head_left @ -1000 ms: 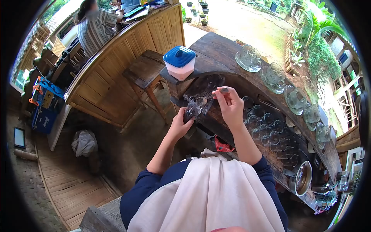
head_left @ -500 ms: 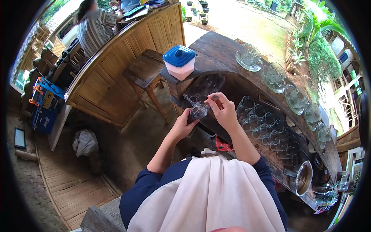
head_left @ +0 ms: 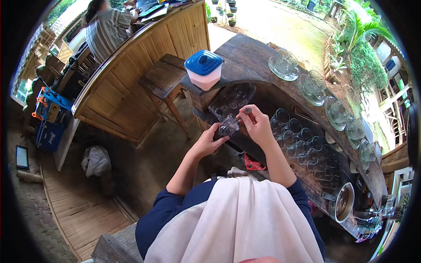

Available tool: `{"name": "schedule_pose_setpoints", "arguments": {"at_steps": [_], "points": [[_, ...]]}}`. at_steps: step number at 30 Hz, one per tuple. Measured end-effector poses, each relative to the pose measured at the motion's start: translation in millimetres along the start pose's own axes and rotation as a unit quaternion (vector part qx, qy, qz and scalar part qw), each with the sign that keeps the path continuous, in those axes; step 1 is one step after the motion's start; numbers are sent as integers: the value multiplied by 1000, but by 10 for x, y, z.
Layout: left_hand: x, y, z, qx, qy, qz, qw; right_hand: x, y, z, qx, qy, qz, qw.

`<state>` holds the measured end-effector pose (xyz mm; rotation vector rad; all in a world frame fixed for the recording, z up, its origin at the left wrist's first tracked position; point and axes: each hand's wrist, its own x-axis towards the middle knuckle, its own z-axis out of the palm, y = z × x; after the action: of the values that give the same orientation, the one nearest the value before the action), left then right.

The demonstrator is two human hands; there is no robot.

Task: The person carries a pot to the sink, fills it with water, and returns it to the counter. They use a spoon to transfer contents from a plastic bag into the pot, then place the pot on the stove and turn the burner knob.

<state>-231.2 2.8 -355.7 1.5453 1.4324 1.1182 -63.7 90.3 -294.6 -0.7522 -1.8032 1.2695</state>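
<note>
My left hand [head_left: 208,141] is closed around a bunched clear plastic bag [head_left: 229,125] with something dark in it. Just to the right, my right hand [head_left: 258,127] pinches a slim utensil that looks like a small spoon [head_left: 247,111]; its grey end sticks out above the fingers, and its lower end points at the bag's mouth. Whether that lower end is inside the bag cannot be made out. Behind both hands, a crumpled sheet of clear plastic [head_left: 232,100] lies on the shelf under the counter.
A blue-lidded container [head_left: 203,70] stands on the curved wooden counter [head_left: 243,55]. Glass cups on saucers [head_left: 285,65] line its outer edge. Several glasses [head_left: 302,140] fill the lower shelf, near a metal bowl [head_left: 343,202]. A wooden stool [head_left: 164,76] and a seated person [head_left: 107,33] are to the left.
My left hand and the bag have shifted slightly right. The right hand has also moved slightly right, still pinching the utensil beside the bag.
</note>
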Motion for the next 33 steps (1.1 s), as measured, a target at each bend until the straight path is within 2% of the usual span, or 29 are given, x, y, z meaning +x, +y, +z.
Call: {"name": "schedule_pose_setpoints", "arguments": {"at_steps": [4,6,7,10,14,16,19,22,24,29,31,33], "points": [[10,-6,2,-16,5,-5,1000,-12,25,-4,-2,-30,-3,1000],[10,-8,-16,-70,-33,-111,991,4,86,-23,32,-17,20,999],[14,-3,-24,-70,-34,-111,991,8,108,-29,65,-3,42,997],[22,38,-38,-80,-28,-90,992,-1,125,-19,65,35,22,997],[7,23,-18,-35,-15,-75,996,-69,105,45,49,21,7,999],[0,-4,-29,-15,-6,-63,998,-78,115,44,111,19,45,993],[-8,11,-65,-72,-40,-83,993,-86,167,-1,129,19,90,987],[20,30,-86,-53,-25,-30,998,-113,104,13,113,6,43,993],[18,129,-146,-103,-92,-138,981,-146,111,-3,111,-16,25,993],[19,79,-177,-143,-112,-141,973,-172,120,-16,146,-37,13,988],[20,86,-167,-142,-105,-143,974,-183,206,28,199,22,70,977],[30,111,-150,-106,-79,-136,982,-201,232,55,206,44,87,974]]}}
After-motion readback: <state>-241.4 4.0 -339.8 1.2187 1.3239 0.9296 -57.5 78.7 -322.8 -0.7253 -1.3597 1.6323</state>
